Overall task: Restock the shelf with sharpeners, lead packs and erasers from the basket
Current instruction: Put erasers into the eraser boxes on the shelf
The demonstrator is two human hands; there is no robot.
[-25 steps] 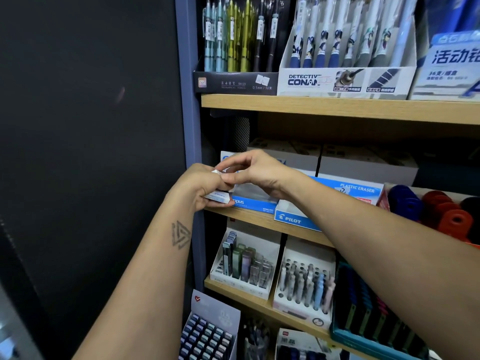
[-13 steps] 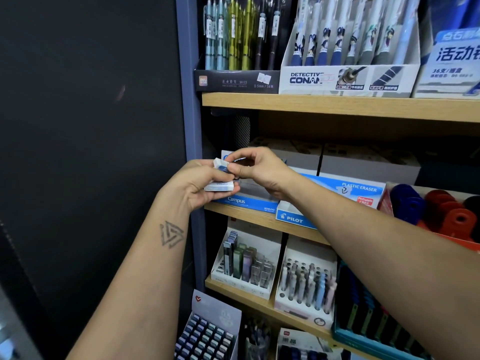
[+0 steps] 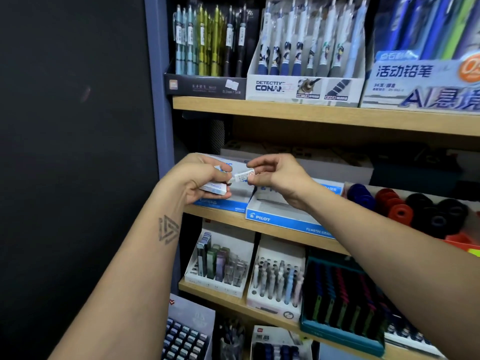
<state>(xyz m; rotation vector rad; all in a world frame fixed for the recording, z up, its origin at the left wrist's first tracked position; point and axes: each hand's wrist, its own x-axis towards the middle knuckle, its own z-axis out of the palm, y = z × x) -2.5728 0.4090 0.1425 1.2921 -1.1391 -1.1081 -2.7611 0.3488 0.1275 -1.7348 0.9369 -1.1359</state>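
small white sleeved eraser (image 3: pixel 244 175) was pinched by right hand (image 3: pixel 272 175) fingertips; white-blue eraser stack (image 3: pixel 214 188) was gripped in curled left hand (image 3: pixel 201 178).

- The single head-worn camera is looking forward and slightly down from the person's eye level, facing the wooden shelf unit (image 3: pixel 285 110) close up.
- The wide-angle lens is bowing the shelf edges and taking in both forearms from below.
- The dark wall (image 3: pixel 72 152) is filling the left third of the view.
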